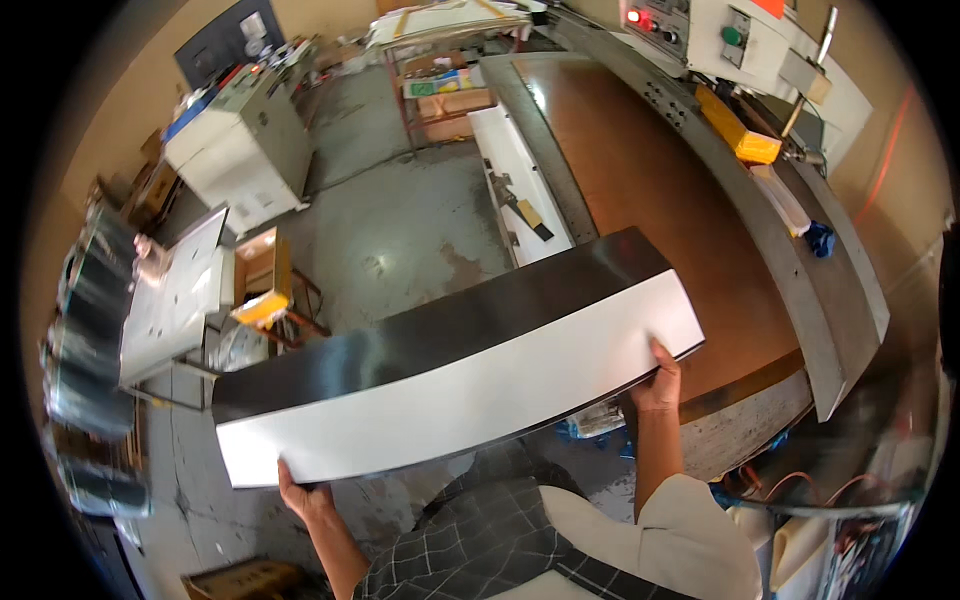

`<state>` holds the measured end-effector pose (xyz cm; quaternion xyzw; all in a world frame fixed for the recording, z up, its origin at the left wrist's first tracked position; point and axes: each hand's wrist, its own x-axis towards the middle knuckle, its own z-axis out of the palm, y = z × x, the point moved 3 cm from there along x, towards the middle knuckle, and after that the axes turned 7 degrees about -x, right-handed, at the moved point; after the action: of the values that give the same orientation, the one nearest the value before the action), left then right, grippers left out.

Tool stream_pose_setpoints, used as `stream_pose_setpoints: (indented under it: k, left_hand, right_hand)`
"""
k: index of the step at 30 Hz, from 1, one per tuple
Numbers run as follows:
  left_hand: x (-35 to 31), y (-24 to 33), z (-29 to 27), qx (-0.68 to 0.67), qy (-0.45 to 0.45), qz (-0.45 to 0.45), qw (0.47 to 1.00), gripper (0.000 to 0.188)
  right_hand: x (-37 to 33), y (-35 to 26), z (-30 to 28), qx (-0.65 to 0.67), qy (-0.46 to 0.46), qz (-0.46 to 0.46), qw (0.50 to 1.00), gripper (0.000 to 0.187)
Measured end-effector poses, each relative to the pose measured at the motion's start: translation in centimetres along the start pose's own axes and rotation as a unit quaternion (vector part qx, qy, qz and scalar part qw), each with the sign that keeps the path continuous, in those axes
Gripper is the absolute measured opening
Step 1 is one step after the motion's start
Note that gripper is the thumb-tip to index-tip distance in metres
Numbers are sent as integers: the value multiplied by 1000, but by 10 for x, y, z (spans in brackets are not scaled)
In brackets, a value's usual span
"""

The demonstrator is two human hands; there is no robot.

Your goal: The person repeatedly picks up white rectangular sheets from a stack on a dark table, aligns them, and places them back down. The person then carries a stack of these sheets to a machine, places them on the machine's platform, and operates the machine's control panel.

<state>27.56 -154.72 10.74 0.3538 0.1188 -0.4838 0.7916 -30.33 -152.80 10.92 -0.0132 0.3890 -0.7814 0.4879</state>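
Observation:
My left hand (308,496) and my right hand (658,383) hold a long, wide piece up in front of my body. Its near band (450,400) is plain white, its far band (430,325) glossy and dark. Each thumb rests on the white face close to an end, with the other fingers curled beneath and mostly hidden. A thin dark edge shows along the underside. Whether it is one folded sheet or several stacked ones I cannot tell. The right end overlaps a machine's brown bed (680,210); the left end is over the floor.
At right a machine with a control panel (690,40) carries a yellow box (740,130). A narrow white tray (520,185) holding a tool lies along the bed. A grey cabinet (245,150), a white table (180,300) and an open carton (262,275) stand at left.

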Motion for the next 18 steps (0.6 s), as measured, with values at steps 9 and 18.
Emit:
stream_pose_setpoints:
  k: [9,18]
  left_hand:
    - [179,-228,260,90,-184,-252,946,35]
    - [195,-494,470,247,-336,-376,827,42]
  right_hand:
    - [56,-9,-17,93,195,-151,965,49]
    - [91,6,-8,200,378,-236,873,43]
